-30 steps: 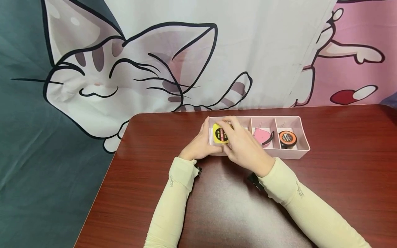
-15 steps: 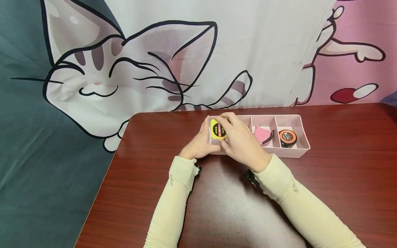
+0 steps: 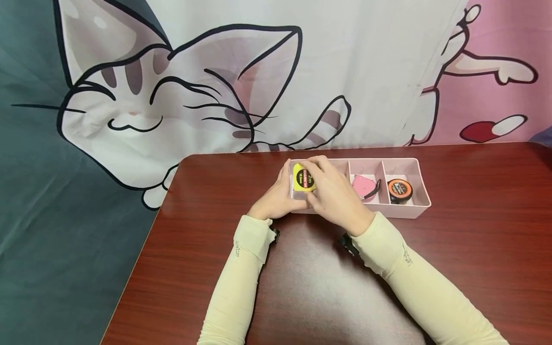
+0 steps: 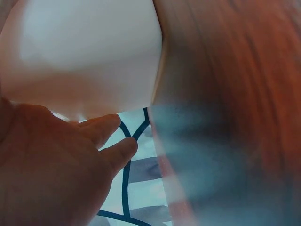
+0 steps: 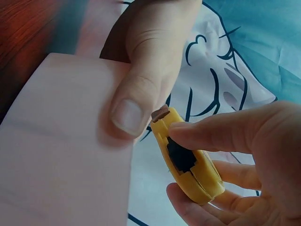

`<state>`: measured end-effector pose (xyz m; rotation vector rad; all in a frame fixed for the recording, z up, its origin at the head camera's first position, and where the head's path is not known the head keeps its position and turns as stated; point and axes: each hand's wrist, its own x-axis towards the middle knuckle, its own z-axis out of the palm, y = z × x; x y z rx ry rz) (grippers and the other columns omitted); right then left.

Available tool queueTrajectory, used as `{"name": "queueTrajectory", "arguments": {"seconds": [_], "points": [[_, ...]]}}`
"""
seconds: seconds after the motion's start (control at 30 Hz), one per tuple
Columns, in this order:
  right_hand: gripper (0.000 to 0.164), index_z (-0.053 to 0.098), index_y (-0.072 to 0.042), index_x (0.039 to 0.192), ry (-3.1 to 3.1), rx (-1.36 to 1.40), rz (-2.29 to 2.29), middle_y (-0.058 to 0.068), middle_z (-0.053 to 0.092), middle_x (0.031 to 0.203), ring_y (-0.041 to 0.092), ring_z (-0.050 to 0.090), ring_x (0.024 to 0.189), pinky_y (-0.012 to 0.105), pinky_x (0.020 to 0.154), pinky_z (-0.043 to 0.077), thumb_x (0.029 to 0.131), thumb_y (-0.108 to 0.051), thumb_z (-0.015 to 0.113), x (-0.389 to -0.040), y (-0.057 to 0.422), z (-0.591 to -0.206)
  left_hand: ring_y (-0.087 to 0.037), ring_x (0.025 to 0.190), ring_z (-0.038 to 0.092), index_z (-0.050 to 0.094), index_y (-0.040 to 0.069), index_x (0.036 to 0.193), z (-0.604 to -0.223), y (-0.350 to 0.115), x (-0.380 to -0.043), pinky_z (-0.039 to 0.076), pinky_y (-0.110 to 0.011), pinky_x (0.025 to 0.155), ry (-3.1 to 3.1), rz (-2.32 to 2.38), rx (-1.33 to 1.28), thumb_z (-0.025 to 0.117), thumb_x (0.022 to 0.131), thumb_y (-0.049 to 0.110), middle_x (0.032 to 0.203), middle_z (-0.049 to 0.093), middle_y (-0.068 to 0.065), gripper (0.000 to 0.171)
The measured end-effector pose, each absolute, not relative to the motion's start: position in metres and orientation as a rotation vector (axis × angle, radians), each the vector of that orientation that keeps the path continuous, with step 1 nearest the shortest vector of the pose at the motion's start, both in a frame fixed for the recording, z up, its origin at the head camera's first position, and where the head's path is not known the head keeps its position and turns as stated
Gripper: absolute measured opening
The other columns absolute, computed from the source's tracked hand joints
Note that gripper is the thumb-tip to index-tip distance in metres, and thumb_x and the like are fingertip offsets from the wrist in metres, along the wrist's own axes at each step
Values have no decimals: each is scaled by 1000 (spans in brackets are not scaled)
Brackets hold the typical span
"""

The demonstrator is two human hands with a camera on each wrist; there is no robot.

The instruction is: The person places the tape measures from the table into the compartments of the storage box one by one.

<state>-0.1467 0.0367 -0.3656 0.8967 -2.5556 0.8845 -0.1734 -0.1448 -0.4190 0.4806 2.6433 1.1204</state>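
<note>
In the head view, my right hand [image 3: 338,199] pinches a yellow tape measure [image 3: 303,178] with a black round label. It is held over the left end of a pale pink divided tray [image 3: 398,211]. The right wrist view has the yellow tape measure [image 5: 190,165] tilted between thumb and fingers, above the tray's edge. My left hand [image 3: 276,199] grips the tray's left end. Its thumb presses the front wall [image 5: 66,141], and its fingers [image 4: 120,153] reach along the end. What lies under the right hand is hidden.
A pink tape measure [image 3: 364,186] with a dark strap lies in one compartment. The rightmost compartment holds an orange and black tape measure [image 3: 399,190]. The tray stands near the far edge of the reddish-brown table [image 3: 207,191], before a cartoon-cat curtain [image 3: 181,115].
My right hand has shifted the yellow tape measure slightly left and away from me over the tray. The left hand keeps its hold on the tray's end.
</note>
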Motion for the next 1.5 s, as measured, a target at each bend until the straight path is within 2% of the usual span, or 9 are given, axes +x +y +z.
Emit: {"name": "queueTrajectory", "arguments": {"seconds": [0.2, 0.37, 0.93, 1.27, 1.5], "points": [[65, 49, 2, 129, -2564, 870, 876, 13, 49, 121, 27, 45, 111, 40, 92, 39, 68, -4, 71, -149, 36, -367, -15, 120, 39, -14, 18, 147, -419, -144, -174, 32, -33, 102, 2648, 1118, 469, 76, 68, 51, 151, 8, -4, 125], [65, 51, 2, 127, -2560, 861, 859, 13, 52, 120, 28, 42, 112, 40, 94, 36, 66, -3, 72, -150, 35, -368, -15, 123, 37, -14, 18, 147, -420, -144, -174, 31, -32, 103, 2655, 1115, 476, 75, 68, 53, 152, 8, -4, 125], [64, 52, 0, 128, -2587, 863, 860, 13, 53, 126, 31, 43, 116, 43, 99, 33, 68, -7, 74, -155, 35, -377, -16, 131, 28, -16, 13, 147, -418, -143, -174, 26, -31, 106, 2661, 1102, 504, 76, 69, 47, 152, 6, -8, 125], [63, 52, 1, 128, -2612, 846, 857, 13, 53, 128, 31, 44, 117, 42, 101, 30, 71, -14, 74, -158, 37, -380, -15, 126, 33, -15, 14, 147, -418, -142, -174, 29, -31, 105, 2658, 1120, 498, 78, 68, 47, 151, 8, -7, 126], [62, 51, 2, 128, -2618, 835, 864, 16, 53, 126, 33, 45, 114, 44, 98, 33, 72, -16, 73, -158, 37, -381, -16, 123, 37, -13, 13, 147, -419, -143, -174, 30, -31, 104, 2665, 1120, 495, 78, 67, 45, 150, 11, -8, 126]]}}
